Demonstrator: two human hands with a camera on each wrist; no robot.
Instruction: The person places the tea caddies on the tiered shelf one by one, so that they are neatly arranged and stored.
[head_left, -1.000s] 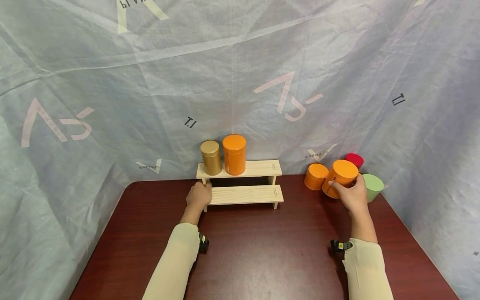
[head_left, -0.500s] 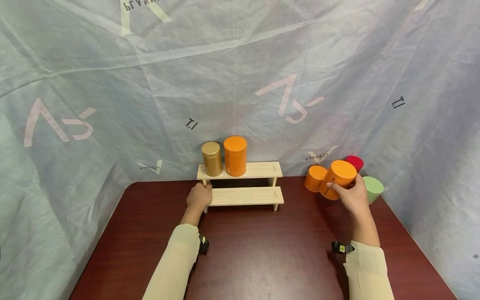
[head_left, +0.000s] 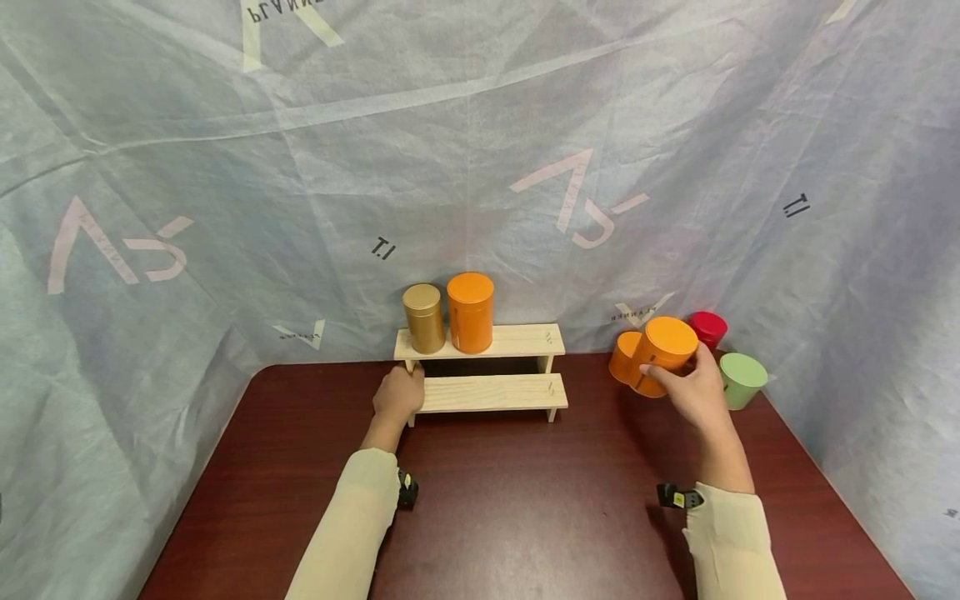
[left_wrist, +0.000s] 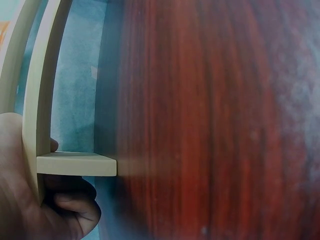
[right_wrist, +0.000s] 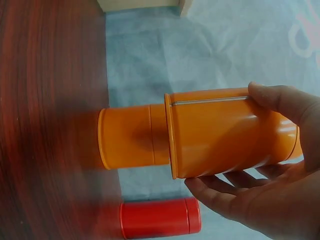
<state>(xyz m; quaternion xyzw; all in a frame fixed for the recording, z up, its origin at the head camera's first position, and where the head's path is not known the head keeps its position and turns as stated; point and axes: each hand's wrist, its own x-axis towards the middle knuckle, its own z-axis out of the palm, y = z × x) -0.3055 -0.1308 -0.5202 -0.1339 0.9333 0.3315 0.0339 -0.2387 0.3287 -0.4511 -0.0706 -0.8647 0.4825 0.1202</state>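
Note:
My right hand (head_left: 696,390) grips an orange canister (right_wrist: 225,135) round its side, thumb on one face and fingers on the other. In the right wrist view the canister is lifted off the table, in front of a smaller orange canister (right_wrist: 127,136). My left hand (head_left: 399,392) holds the left end of a two-step wooden stand (head_left: 487,393), fingers curled about its lower board (left_wrist: 37,100) in the left wrist view. On the stand's upper step, a gold canister (head_left: 424,321) and a tall orange canister (head_left: 471,315) stand upright side by side.
A red canister (head_left: 708,328) and a light green canister (head_left: 742,382) stand at the table's back right, beside my right hand. The dark reddish-brown table (head_left: 525,500) ends at a grey cloth backdrop (head_left: 450,167) behind and at both sides.
My right hand has lifted the orange canister and carried it left, now overlapping the smaller orange one in view. More of the red and green canisters shows. The left hand stays on the stand.

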